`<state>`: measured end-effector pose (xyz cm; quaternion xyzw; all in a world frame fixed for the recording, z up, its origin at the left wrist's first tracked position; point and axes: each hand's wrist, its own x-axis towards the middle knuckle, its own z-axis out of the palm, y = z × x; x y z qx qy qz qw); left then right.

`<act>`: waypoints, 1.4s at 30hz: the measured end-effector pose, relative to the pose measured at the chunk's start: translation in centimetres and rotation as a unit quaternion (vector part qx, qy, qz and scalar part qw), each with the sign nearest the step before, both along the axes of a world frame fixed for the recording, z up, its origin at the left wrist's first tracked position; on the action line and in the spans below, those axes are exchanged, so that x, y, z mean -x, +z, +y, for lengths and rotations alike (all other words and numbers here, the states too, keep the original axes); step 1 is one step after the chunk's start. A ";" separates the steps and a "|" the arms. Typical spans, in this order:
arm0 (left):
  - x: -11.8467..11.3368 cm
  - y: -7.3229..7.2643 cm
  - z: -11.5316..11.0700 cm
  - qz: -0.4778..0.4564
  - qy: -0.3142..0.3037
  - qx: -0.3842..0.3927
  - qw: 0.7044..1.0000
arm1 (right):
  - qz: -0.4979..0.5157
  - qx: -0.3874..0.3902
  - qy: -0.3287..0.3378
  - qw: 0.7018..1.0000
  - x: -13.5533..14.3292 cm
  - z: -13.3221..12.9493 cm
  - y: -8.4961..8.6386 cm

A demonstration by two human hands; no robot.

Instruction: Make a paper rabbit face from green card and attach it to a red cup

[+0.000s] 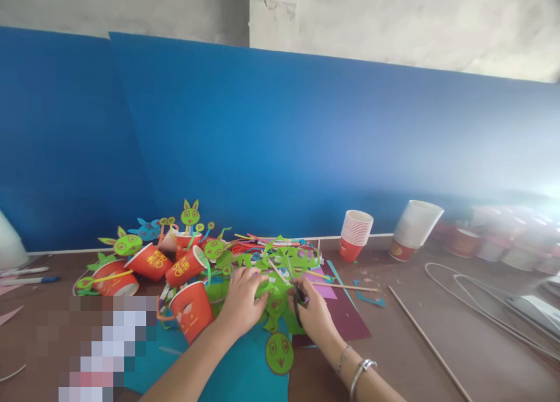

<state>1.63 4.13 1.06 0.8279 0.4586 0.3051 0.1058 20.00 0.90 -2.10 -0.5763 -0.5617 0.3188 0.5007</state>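
the cups [514, 241] at far right are blurred by glare; the lower left is hidden by pixelation; both forearms [192, 361] are cut off below.

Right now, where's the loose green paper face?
In the head view, the green paper face lies below and between both hands, overlapping the blue sheet's right edge.

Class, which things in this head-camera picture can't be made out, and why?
Head view, all:
- Under the left hand: hidden by it
- Tips of the scissors: blurred among green scraps
- Far-right cups: glare, blur
- White object: cut off by left edge
- Lower-left patch: pixelated
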 end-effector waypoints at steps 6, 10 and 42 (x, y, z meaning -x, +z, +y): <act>-0.1 -1.2 -1.0 0.133 -0.006 0.011 0.991 | -0.031 -0.004 0.034 0.999 0.1 -0.2 0.0; -0.3 -1.4 -1.0 0.115 0.006 0.005 0.993 | -0.055 -0.002 0.033 0.998 0.3 -0.4 0.4; -1.9 1.1 -1.1 -0.641 0.066 0.324 0.693 | 0.129 0.055 0.167 0.976 1.9 -1.8 1.9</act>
